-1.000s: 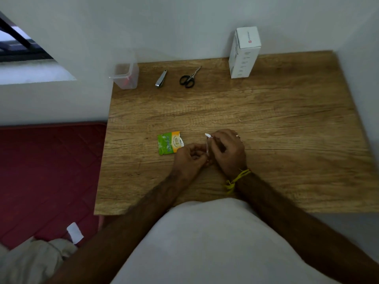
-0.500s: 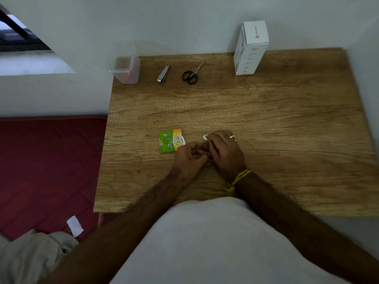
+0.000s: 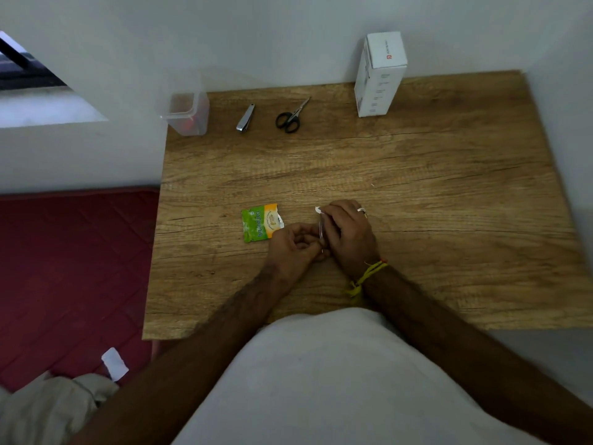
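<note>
Both my hands meet near the middle of the wooden table (image 3: pixel 417 175). My right hand (image 3: pixel 349 234) pinches a thin pale stick (image 3: pixel 321 231) with a small white tip (image 3: pixel 317 209) that points away from me. My left hand (image 3: pixel 293 247) has its fingers curled against the stick's lower end and seems to pinch it there. A torn-open green and yellow sachet (image 3: pixel 260 222) lies flat just left of my left hand. What the stick is stays too small to tell.
Along the far edge stand a clear plastic container (image 3: pixel 186 114), a metal nail clipper (image 3: pixel 245 117), small black-handled scissors (image 3: pixel 290 117) and an upright white box (image 3: pixel 378 75). A red mattress (image 3: pixel 73 268) lies left of the table, with cloth (image 3: pixel 48 409) near my knee.
My hands stay together at the same spot. The stick's white tip dipped behind my right fingers half a second ago and shows above them again now.
</note>
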Demonstrator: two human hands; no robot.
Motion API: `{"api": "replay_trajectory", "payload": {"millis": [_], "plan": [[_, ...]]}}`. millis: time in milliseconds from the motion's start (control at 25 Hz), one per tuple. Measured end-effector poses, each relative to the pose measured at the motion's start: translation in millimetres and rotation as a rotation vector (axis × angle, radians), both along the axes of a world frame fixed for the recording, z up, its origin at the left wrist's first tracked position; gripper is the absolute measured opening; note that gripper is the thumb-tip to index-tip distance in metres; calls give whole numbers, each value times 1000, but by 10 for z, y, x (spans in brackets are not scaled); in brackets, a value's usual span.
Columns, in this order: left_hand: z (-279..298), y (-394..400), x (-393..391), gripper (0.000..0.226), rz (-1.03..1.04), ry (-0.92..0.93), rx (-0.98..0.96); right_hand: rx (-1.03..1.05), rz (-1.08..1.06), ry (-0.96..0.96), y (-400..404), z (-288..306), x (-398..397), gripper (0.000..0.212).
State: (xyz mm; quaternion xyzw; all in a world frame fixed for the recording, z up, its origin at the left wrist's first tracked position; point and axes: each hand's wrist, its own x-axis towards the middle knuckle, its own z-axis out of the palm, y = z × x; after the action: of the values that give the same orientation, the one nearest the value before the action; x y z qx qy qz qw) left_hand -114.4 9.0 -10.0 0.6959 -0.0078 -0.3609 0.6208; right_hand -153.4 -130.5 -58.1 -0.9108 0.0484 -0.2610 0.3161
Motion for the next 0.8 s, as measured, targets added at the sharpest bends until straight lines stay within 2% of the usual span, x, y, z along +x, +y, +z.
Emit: {"api": "replay_trajectory", "payload": {"millis": [200,400,800], "plan": [[4,-7,3,24,-10,-10,1,-9,0,2,-4,-6,-15,17],[-13,-4,14,24,-25,-37,40,-140,59,-31,14,-21,-34,18],[-34,-8,1,22,-18,-61,37,-77,95,37,-36,-4,-130,19]]}}
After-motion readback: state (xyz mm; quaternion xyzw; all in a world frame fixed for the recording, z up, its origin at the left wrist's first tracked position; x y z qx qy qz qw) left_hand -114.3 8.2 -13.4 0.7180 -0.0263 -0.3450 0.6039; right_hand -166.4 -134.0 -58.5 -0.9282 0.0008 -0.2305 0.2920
